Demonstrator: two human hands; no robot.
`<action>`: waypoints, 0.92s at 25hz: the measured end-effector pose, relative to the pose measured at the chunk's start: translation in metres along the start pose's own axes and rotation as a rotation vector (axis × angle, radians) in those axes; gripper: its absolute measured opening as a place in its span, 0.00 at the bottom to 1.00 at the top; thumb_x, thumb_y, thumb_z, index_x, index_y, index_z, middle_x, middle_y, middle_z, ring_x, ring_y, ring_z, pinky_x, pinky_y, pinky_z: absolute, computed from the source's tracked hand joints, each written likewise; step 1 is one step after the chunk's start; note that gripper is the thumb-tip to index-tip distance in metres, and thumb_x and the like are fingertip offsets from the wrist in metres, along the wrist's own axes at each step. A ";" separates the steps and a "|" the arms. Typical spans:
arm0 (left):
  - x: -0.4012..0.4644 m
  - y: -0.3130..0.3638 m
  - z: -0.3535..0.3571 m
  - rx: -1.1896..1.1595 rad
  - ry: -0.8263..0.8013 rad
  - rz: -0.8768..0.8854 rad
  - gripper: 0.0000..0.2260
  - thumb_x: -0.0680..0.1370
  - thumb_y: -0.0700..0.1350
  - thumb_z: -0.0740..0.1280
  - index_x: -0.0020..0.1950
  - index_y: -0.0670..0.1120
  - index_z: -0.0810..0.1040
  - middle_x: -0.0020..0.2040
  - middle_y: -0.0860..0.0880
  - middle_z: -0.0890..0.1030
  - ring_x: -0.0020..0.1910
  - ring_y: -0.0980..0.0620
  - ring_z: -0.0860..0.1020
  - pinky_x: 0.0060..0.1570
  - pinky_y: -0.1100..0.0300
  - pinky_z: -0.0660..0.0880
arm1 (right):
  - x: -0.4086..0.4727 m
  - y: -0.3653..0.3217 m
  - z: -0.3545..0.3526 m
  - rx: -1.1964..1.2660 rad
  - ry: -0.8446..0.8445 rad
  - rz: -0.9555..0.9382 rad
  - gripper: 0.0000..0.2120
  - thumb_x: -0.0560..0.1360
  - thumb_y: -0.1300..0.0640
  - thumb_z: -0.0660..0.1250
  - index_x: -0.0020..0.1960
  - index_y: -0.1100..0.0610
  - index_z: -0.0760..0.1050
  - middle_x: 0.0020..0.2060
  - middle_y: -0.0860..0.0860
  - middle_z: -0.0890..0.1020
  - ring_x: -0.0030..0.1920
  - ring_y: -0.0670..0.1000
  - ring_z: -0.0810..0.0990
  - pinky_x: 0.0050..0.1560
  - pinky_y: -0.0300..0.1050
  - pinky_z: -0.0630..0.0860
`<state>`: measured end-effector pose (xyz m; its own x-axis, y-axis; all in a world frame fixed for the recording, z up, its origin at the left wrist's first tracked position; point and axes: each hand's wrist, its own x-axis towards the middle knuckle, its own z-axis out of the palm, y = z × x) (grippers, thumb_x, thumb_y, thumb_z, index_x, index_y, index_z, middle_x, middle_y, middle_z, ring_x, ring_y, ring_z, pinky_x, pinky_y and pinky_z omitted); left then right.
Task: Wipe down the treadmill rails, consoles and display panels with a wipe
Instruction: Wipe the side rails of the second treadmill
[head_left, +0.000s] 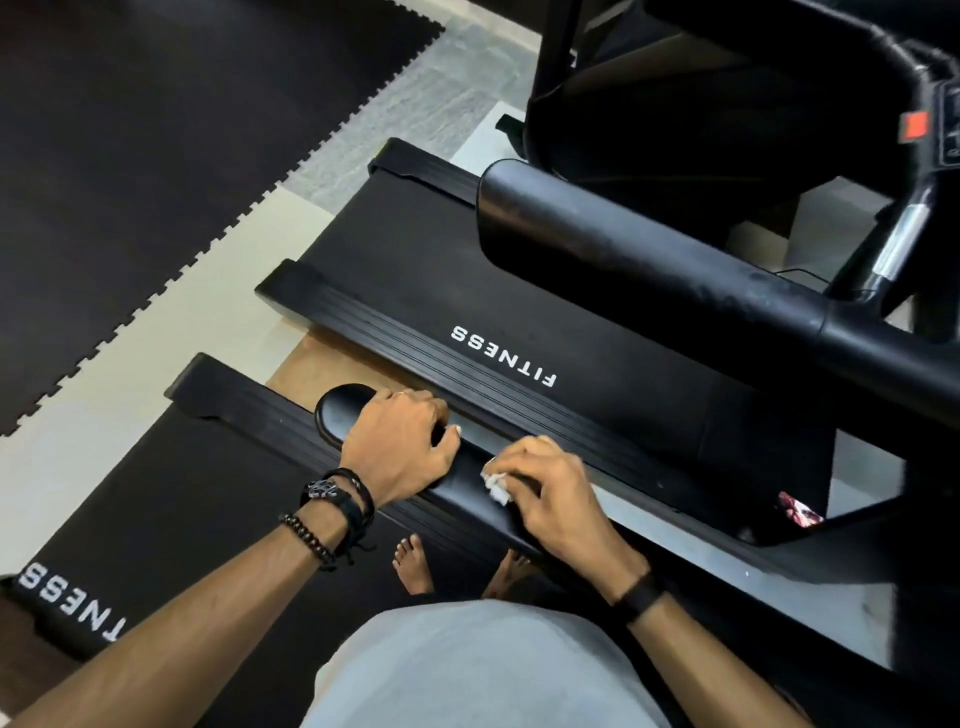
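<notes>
A view from above, looking down at a person's two hands working on a black treadmill handrail (457, 478). The left hand (402, 447) grips the rounded end of the rail, fingers curled over its top and wrapped down the far side. Just beside it, further along the same rail, the right hand (550, 493) pinches a small crumpled white wipe (496, 480), fingers bunched together around it, so that only a scrap of wipe shows at the fingertips, pressed on the rail's top surface.

Beyond the fingers lies a second treadmill (519, 322), its side strip printed with the word FITNESS, and above that a thick black handrail and part of a console (935, 124). Below the hands, bare feet stand on the near treadmill's belt (182, 499). Dark interlocking floor mats (156, 156) fill the far left.

Risks, as a judgement: the wipe is so tightly balled that little of it meets the rail, so strokes may leave streaks or missed bands. The stretch under the gripping left hand will stay unwiped unless that hand shifts. The wipe could also slip from the pinch and drop between the machines.
</notes>
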<state>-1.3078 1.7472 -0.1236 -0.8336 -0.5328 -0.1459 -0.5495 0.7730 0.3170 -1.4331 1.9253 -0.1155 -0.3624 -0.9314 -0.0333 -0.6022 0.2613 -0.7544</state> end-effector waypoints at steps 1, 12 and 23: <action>0.001 -0.001 -0.001 0.010 -0.015 0.006 0.21 0.76 0.59 0.50 0.42 0.49 0.77 0.42 0.51 0.79 0.41 0.49 0.75 0.52 0.51 0.71 | -0.008 -0.008 -0.002 0.001 -0.012 -0.044 0.09 0.75 0.66 0.71 0.49 0.53 0.85 0.48 0.41 0.83 0.52 0.44 0.79 0.54 0.42 0.75; -0.003 -0.001 0.003 0.055 -0.006 0.072 0.25 0.77 0.60 0.50 0.49 0.47 0.82 0.48 0.50 0.83 0.48 0.48 0.80 0.56 0.51 0.71 | -0.008 -0.011 -0.006 -0.040 -0.071 -0.078 0.09 0.76 0.66 0.70 0.50 0.55 0.85 0.48 0.46 0.83 0.51 0.46 0.79 0.54 0.43 0.75; 0.004 0.020 0.011 0.112 0.005 0.073 0.23 0.75 0.60 0.50 0.46 0.49 0.82 0.50 0.50 0.84 0.50 0.48 0.80 0.54 0.52 0.73 | -0.010 0.010 -0.024 -0.003 -0.156 -0.141 0.08 0.76 0.66 0.69 0.52 0.58 0.85 0.49 0.49 0.84 0.51 0.47 0.79 0.56 0.40 0.74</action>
<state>-1.3226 1.7647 -0.1280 -0.8717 -0.4747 -0.1218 -0.4901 0.8436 0.2196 -1.4526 1.9431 -0.1065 -0.1599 -0.9867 -0.0288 -0.6414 0.1260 -0.7568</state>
